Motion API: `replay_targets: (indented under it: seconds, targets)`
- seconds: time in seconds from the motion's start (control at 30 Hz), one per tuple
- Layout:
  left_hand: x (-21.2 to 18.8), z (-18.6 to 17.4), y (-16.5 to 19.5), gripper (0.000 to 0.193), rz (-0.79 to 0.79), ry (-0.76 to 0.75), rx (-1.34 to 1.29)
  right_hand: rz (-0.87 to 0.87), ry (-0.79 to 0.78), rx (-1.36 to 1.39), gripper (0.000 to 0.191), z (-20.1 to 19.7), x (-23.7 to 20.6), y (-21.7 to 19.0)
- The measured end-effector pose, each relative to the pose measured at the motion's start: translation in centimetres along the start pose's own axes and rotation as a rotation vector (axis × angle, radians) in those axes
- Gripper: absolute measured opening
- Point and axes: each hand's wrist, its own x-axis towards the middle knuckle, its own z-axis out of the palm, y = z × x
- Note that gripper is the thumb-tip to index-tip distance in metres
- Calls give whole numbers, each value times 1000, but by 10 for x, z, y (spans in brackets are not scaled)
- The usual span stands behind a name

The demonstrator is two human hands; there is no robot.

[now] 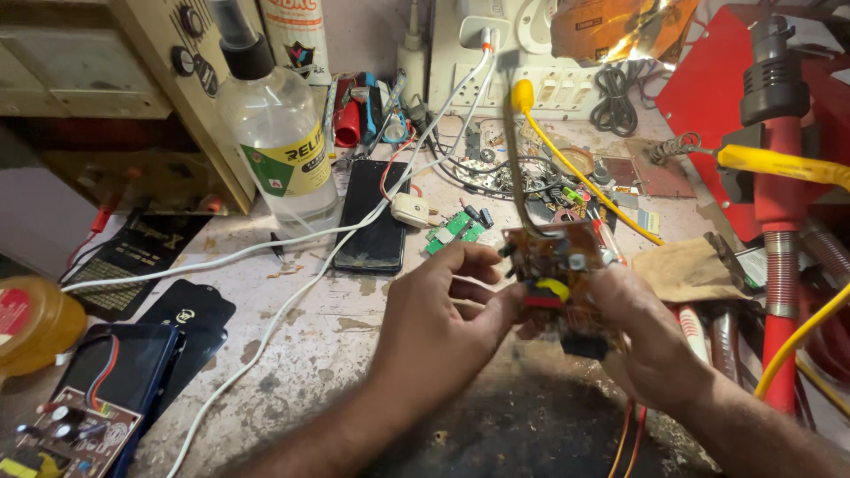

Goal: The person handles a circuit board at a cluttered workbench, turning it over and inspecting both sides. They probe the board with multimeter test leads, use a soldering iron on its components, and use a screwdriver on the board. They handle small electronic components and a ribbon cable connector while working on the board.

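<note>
Both my hands hold a small brown circuit board above the front of the workbench. It carries a yellow-wrapped coil, a red part and small metal cans, and red and orange wires hang below it. My left hand grips its left edge with fingers curled. On the right side, my right hand clasps the board from underneath.
A clear plastic bottle stands at the back left. A dark phone lies under white cables. Another circuit board sits front left, a yellow-handled soldering iron and red stand on the right.
</note>
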Motion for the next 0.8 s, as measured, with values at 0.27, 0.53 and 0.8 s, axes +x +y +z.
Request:
replay_targets:
  seconds: [0.27,0.53,0.8]
  targets:
    - [-60,-99,19,26,421,71,817,-191,171,-898,71,30,15,-20]
    - [-147,-235,-52,65,-620,451,999,-516,81,-1219,64,42,23,-22]
    - [-185,-256,-97,92,-598,581,1067,-611,96,-1173,54,36,16,-26]
